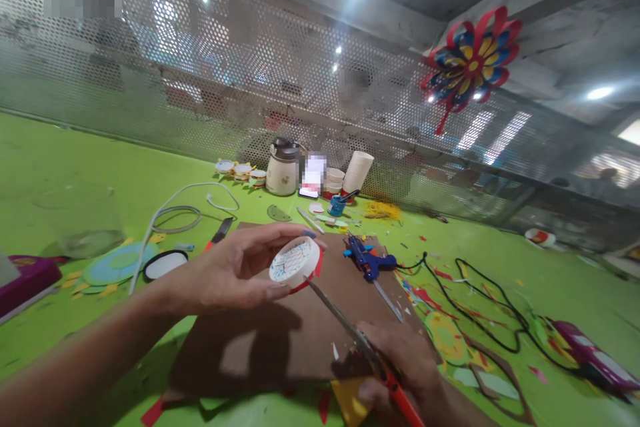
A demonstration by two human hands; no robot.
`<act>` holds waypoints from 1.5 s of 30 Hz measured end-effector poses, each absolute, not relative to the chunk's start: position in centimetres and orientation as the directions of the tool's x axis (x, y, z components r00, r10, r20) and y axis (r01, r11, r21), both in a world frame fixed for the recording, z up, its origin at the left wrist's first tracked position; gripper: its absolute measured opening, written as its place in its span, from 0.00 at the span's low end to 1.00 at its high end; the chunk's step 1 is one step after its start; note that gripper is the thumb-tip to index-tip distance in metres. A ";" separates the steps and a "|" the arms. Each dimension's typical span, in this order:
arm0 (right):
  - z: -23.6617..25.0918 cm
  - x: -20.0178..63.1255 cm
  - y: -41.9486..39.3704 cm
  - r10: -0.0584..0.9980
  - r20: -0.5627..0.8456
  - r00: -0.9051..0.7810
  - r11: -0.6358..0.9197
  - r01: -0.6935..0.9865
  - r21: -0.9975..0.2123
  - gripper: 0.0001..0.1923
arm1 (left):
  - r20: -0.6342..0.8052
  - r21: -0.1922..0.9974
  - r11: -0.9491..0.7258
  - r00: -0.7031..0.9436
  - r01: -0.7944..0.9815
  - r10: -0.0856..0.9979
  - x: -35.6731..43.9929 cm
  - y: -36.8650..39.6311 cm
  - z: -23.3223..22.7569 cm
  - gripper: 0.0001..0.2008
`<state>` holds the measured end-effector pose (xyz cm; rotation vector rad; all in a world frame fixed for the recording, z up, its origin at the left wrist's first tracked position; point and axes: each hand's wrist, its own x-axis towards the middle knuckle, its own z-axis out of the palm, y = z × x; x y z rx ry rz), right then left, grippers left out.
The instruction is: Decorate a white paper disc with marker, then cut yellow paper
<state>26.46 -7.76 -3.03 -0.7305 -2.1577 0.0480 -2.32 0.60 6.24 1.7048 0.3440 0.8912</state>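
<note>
My left hand (225, 267) pinches a shallow round paper cup bottom (296, 261) by its rim. Its white inner face carries blue and red scribbled lines, and a red strip shows at its lower right edge. In my right hand (405, 360) is a pair of scissors (345, 321) with red-orange handles, its tip touching or very close to the rim of the cup bottom. Both hands are above a sheet of brown cardboard (305, 353). Beyond them on the cardboard lies a blue glue gun (369, 259). The grip of my right fingers in the handles is partly hidden.
Black cord (480, 303) and paper scraps (447, 337) spread over the green table at the right. A box cutter (219, 233), white cable (165, 203) and clear container (83, 227) lie left. Behind stand a jug (283, 170), phone (313, 177) and stacked cups (358, 172).
</note>
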 end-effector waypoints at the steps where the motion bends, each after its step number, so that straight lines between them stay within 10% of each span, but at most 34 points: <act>1: -3.1 26.4 -7.7 0.515 0.710 -0.480 0.831 0.485 -0.274 0.25 | 0.376 0.923 -0.319 0.676 -0.214 0.634 -2.3 0.6 6.1 0.26; 45: -1.0 26.7 -8.2 0.787 0.378 -0.487 0.598 0.455 -0.660 0.30 | 0.332 0.920 -0.371 0.761 -0.129 0.558 -3.6 1.8 6.1 0.30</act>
